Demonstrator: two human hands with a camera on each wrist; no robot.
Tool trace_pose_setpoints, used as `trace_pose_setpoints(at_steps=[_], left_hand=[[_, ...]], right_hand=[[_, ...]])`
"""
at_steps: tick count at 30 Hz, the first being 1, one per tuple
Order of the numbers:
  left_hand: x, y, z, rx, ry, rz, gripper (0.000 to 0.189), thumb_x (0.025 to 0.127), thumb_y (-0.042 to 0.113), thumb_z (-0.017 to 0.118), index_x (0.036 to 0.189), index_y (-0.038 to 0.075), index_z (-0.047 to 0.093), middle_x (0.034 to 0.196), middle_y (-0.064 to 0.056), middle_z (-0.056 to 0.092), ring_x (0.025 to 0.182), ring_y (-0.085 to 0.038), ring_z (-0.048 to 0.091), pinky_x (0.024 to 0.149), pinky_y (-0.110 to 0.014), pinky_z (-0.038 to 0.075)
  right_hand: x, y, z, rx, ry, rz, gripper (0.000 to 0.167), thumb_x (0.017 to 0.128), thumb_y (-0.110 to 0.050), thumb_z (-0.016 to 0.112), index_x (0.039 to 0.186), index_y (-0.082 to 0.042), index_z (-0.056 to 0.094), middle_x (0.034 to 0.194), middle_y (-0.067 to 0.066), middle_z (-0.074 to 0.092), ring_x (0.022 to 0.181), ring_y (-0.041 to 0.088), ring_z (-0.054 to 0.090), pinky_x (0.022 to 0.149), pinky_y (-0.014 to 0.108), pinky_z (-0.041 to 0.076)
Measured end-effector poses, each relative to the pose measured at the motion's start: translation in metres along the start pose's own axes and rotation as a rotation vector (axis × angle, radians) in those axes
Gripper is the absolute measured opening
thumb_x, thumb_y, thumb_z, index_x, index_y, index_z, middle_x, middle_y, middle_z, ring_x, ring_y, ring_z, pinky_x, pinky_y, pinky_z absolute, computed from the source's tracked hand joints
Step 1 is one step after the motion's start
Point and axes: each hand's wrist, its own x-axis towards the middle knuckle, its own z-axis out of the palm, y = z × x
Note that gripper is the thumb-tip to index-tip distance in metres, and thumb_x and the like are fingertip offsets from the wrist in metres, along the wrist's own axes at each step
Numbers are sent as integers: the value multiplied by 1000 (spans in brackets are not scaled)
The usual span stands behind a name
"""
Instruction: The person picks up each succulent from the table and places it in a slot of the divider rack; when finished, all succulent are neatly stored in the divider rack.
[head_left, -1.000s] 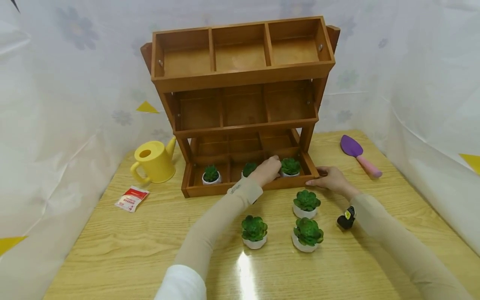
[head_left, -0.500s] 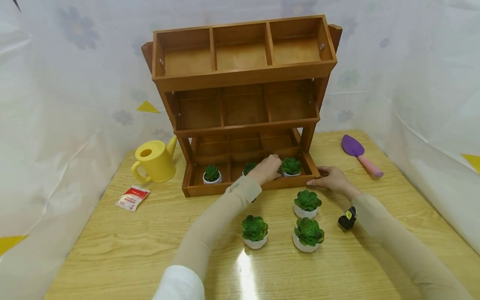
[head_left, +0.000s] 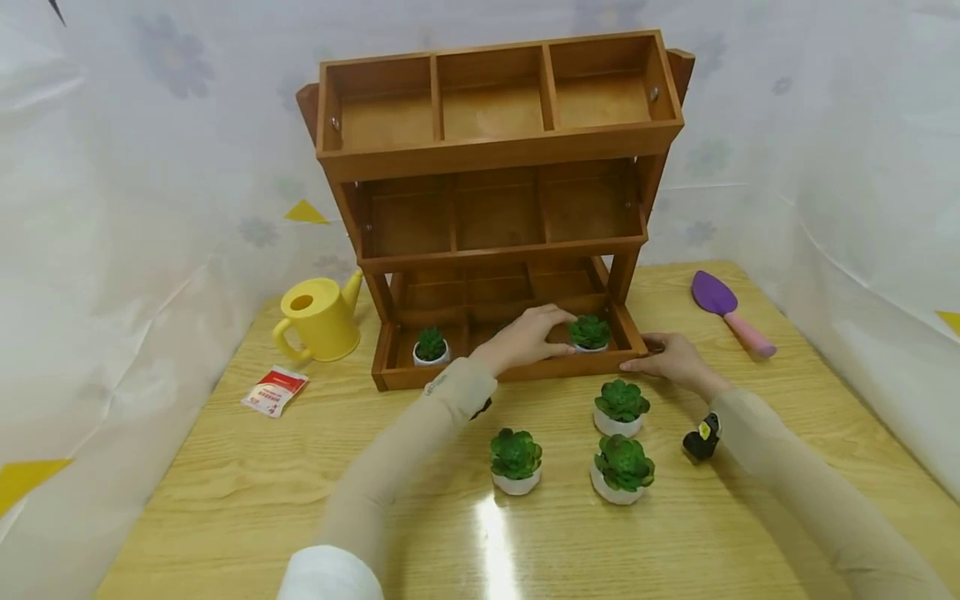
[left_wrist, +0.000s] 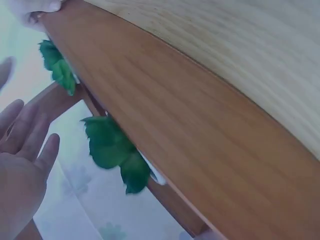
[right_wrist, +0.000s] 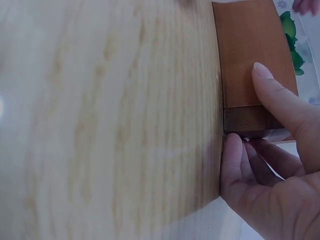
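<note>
A brown wooden plant shelf (head_left: pixel 501 150) stands on the table with three tiers of compartments. In its bottom tier, a small potted succulent (head_left: pixel 590 332) sits in the right compartment and another potted succulent (head_left: pixel 431 343) in the left one. My left hand (head_left: pixel 525 340) hovers over the bottom tier, hiding most of the middle succulent (left_wrist: pixel 112 150); its fingers (left_wrist: pixel 30 132) are spread, holding nothing. At the shelf's front right corner, my right hand (head_left: pixel 670 362) grips the wood, thumb (right_wrist: pixel 272 90) on the front board and the other fingers bent against the side.
Three more potted succulents stand on the table in front: the near right one (head_left: pixel 624 468), one behind it (head_left: pixel 621 404) and one to the left (head_left: pixel 516 460). A yellow watering can (head_left: pixel 321 321) and red-white packet (head_left: pixel 275 390) lie left, a purple trowel (head_left: pixel 731 312) right.
My left hand has let go of the right-hand succulent, straightening its fingers and drawing slightly left. The right hand keeps its hold on the shelf corner. The head view has shifted a little.
</note>
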Motion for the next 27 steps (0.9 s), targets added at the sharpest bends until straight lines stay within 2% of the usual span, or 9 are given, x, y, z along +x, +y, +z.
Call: trace_pose_setpoints(at_steps=[4,9,13,17,19,22,27], left_hand=[[-22,-4,-7,-134,4,40,59,92,42,61,141,10,48,142,-5,49,131,-22,45,106,-35,42],[-56,-8,-12,-253,-72,71,61,90,39,65,142,11,46,141,-5,49,131,-24,45,106,-41,41],[-87,-7,-9,-274,-168,112,68,85,34,73,142,10,45,144,-5,47,134,-22,42,112,-43,34],[-113,-9,0,-262,-281,157,77,79,32,79,142,7,42,142,-6,48,130,-20,44,110,-40,36],[-123,-11,6,-244,-315,169,81,76,33,82,142,7,43,141,-6,48,127,-19,45,108,-38,38],[-134,-15,12,-230,-331,173,85,70,34,86,140,9,44,138,-4,50,123,-14,47,105,-31,41],[-141,-17,21,-241,-299,203,84,65,34,89,135,9,49,130,-2,54,114,-9,51,98,-24,44]], right_hand=[[0,0,1,-4,1,0,92,79,-49,75,144,4,37,138,29,47,127,46,42,104,57,36],[0,0,1,-11,3,5,92,79,-49,75,144,5,38,138,29,47,127,46,41,104,58,36],[1,0,1,-8,0,9,93,78,-50,75,144,5,38,137,29,47,126,46,42,103,57,36],[1,0,1,-9,1,0,93,79,-50,74,144,4,38,137,29,48,125,44,44,102,56,37],[2,0,1,-11,-1,-3,93,79,-51,74,144,4,38,137,29,49,125,44,45,102,56,38],[2,0,1,-8,-5,-1,93,79,-52,74,144,4,37,137,28,48,125,44,44,102,56,38],[1,-1,1,-6,-2,-1,91,79,-50,74,144,4,38,136,29,49,125,43,45,102,55,39]])
